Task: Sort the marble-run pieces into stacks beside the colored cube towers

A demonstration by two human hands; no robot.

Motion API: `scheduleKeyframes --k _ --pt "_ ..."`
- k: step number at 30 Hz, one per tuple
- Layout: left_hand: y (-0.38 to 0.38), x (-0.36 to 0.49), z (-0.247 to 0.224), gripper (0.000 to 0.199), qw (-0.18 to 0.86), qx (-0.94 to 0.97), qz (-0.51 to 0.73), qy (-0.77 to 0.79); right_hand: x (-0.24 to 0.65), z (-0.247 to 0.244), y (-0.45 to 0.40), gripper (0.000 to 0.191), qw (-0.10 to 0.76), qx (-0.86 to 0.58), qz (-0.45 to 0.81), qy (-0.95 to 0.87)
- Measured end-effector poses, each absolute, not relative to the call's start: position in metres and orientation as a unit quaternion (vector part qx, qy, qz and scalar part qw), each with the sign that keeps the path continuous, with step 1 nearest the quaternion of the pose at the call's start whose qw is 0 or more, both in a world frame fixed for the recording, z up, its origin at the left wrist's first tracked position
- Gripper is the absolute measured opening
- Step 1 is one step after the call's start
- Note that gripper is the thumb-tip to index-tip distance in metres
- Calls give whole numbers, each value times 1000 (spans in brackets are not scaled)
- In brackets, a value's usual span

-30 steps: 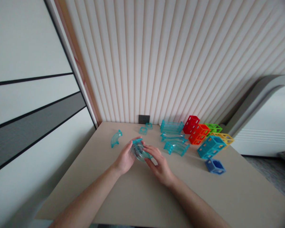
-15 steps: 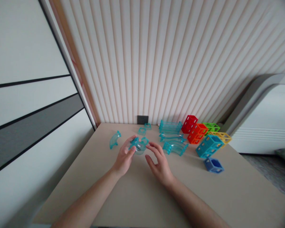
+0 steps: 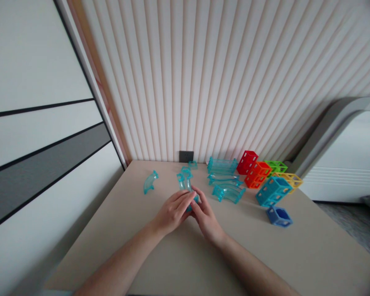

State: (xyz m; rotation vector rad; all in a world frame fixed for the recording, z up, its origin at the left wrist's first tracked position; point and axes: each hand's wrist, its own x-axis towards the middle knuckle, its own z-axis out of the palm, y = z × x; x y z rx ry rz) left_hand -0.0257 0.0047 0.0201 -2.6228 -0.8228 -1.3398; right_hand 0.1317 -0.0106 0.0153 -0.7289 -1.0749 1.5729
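Clear teal curved tube pieces (image 3: 188, 183) stick out beyond my fingers near the middle of the table. My left hand (image 3: 173, 209) is closed over them from the left, its fingers pressed together. From the right, my right hand (image 3: 205, 218) grips the near end with thumb and fingers. The two hands meet, so most of the near end is hidden. I cannot tell exactly how many pieces are between them. Just behind, a small teal connector piece (image 3: 193, 165) lies by the wall.
On the left lies a curved teal tube (image 3: 150, 182). Right of my hands are a curved teal piece (image 3: 230, 193), a wavy one (image 3: 225, 179) and straight ones (image 3: 223, 165). Further right stand red (image 3: 247, 163), orange (image 3: 257, 174), green, yellow, blue (image 3: 273, 191) and dark blue (image 3: 279, 216) frame blocks.
My hands have come together around the teal tube piece. The left hand has turned over it and the right has closed on it; the piece now points away from me.
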Motion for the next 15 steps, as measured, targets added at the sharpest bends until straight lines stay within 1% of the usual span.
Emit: scheduleKeyframes --k 3,7,12,15 --pt "2 -25 25 64 54 -861 -430 -267 132 17 -12 55 530 -301 667 -429" --pt "0 -24 23 65 38 -862 -425 -273 131 15 -12 57 534 -289 666 -434" --pt "1 -21 16 56 -17 -862 -420 -282 131 13 -9 59 561 -333 599 -465" --pt "1 -18 16 56 -61 -855 -431 -281 133 14 -6 59 567 -347 572 -480"
